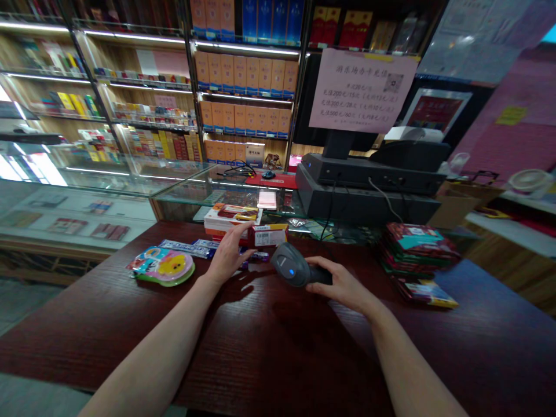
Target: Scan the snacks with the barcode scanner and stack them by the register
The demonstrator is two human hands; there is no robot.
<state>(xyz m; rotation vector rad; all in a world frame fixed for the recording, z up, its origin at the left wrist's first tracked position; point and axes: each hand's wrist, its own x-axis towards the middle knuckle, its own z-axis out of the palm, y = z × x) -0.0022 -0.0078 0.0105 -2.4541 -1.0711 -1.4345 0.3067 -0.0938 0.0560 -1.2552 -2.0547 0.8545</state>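
Observation:
My right hand [341, 281] is wrapped round the handle of a dark grey barcode scanner [289, 265] with a small blue light, its head turned towards the boxes. My left hand [230, 252] is open, thumb apart and fingers stretched forward. Its fingertips reach a small red-and-yellow box [270, 235] showing a barcode label; whether they touch it I cannot tell. Behind that hand lie stacked white-and-orange boxes [221, 217]. Blue-and-white slim packets [186, 249] lie to its left, partly hidden by it. Nearer me is a colourful toy-like pack [163, 266] with a yellow cartoon face.
A dark wooden counter [260, 359] spans the front. On the right stands a stack of reddish packets [419, 249]. Beyond are a monitor [308, 98] with a paper price notice [364, 92], a black cash drawer [365, 197], loose cables, a glass display case [65, 202] and stocked shelves.

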